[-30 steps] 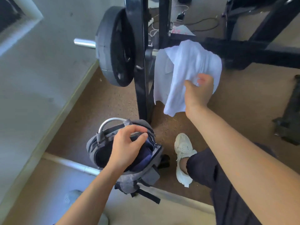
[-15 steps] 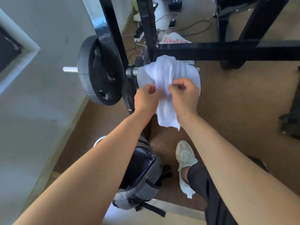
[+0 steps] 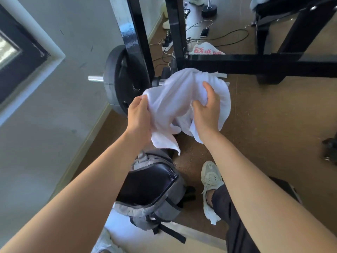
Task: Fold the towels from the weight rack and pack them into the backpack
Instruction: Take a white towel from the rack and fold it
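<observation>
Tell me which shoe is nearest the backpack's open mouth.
The pale sneaker on the person's foot, right beside the backpack; the other shoes lie far off behind the rack.

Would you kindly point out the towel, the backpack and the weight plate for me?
towel point(image 3: 175, 99): head view, on the bunched white cloth between the hands.
backpack point(image 3: 155, 209): head view, on its grey outer wall.
weight plate point(image 3: 114, 92): head view, on the black disc's face.

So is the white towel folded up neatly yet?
Not yet. The towel is bunched and rumpled between the left hand and right hand, corners dangling loose.
</observation>
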The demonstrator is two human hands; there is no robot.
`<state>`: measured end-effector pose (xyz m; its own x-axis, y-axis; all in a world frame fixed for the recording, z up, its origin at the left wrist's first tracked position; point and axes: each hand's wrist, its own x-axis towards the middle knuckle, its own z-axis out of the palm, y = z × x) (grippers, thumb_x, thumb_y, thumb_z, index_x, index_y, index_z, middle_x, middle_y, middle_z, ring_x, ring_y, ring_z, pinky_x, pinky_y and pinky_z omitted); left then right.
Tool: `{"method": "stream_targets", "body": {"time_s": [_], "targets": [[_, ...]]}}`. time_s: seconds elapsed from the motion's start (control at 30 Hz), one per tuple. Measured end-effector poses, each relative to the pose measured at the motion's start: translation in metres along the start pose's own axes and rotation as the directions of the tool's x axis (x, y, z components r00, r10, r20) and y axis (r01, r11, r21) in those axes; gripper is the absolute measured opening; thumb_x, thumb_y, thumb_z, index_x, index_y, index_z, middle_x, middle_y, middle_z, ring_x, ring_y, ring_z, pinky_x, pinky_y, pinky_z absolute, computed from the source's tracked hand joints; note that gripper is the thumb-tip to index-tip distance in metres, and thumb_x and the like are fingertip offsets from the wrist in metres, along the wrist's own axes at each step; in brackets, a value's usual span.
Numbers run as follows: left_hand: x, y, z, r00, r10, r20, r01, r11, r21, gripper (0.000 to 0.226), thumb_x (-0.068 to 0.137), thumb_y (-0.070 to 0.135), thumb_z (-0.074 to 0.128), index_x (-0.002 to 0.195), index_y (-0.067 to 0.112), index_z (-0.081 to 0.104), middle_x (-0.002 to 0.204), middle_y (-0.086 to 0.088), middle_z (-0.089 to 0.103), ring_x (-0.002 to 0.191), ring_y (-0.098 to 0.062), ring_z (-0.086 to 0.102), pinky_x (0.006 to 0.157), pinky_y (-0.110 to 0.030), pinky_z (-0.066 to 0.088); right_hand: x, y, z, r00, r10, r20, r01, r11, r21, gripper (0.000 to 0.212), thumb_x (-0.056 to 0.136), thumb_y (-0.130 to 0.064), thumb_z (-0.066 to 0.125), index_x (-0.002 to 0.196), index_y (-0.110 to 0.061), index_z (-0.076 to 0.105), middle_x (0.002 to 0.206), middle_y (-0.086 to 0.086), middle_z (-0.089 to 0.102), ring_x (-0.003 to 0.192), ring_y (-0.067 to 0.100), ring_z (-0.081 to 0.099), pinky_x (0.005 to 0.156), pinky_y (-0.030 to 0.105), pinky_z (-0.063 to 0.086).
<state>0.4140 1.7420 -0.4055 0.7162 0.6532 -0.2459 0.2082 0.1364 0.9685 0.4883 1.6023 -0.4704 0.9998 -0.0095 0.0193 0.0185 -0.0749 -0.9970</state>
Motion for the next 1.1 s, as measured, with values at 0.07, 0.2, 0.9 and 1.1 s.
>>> {"method": "stream_targets", "body": {"time_s": [0.07,0.2,0.9,1.1], "targets": [[-0.011,0.003,-0.018,0.995,-0.049,0.087,0.045,0.998,0.042,0.027,0.096,0.043,0.061,0.101,0.019,0.074,0.094,-0.006,0.074,0.084,-0.024,0.071,0.073,-0.038,0.056,0.002,0.002,0.002,0.999,-0.032,0.021,0.034,0.996,-0.077,0.06,0.09,-0.015,0.053,0.147,-0.028,0.042,0.136,0.001,0.047,0.126,0.021,0.049,0.103,0.041,0.046],[-0.038,0.0,-0.06,0.962,-0.133,0.238,0.051,0.945,0.322,0.047,0.07,0.056,0.079,0.106,0.026,0.079,0.098,-0.009,0.078,0.091,-0.034,0.075,0.078,-0.045,0.061,0.008,0.003,0.006,0.999,-0.033,0.023,0.037,0.982,-0.183,0.056,0.09,-0.033,0.051,0.145,-0.025,0.045,0.137,0.003,0.052,0.129,0.022,0.05,0.109,0.041,0.042],[-0.21,-0.019,-0.202,0.819,0.066,0.569,-0.285,0.909,0.305,0.017,0.062,0.0,0.052,0.069,0.01,0.064,0.064,0.007,0.055,0.06,-0.01,0.049,0.055,-0.023,0.038,-0.22,-0.06,-0.011,0.46,-0.003,0.888,-0.01,1.0,0.008,0.038,0.097,-0.017,0.056,0.134,-0.009,0.063,0.134,0.004,0.066,0.128,0.015,0.059,0.109,0.032,0.045],[-0.24,-0.043,-0.229,0.852,0.041,0.521,-0.22,0.933,0.286,0.033,0.065,0.002,0.048,0.09,-0.002,0.07,0.082,-0.014,0.069,0.071,-0.013,0.059,0.062,-0.024,0.046,-0.27,-0.058,-0.023,0.189,0.14,0.972,-0.159,0.981,-0.11,0.028,0.099,-0.013,0.048,0.117,-0.009,0.07,0.106,0.012,0.071,0.102,0.02,0.066,0.086,0.031,0.052]]}}
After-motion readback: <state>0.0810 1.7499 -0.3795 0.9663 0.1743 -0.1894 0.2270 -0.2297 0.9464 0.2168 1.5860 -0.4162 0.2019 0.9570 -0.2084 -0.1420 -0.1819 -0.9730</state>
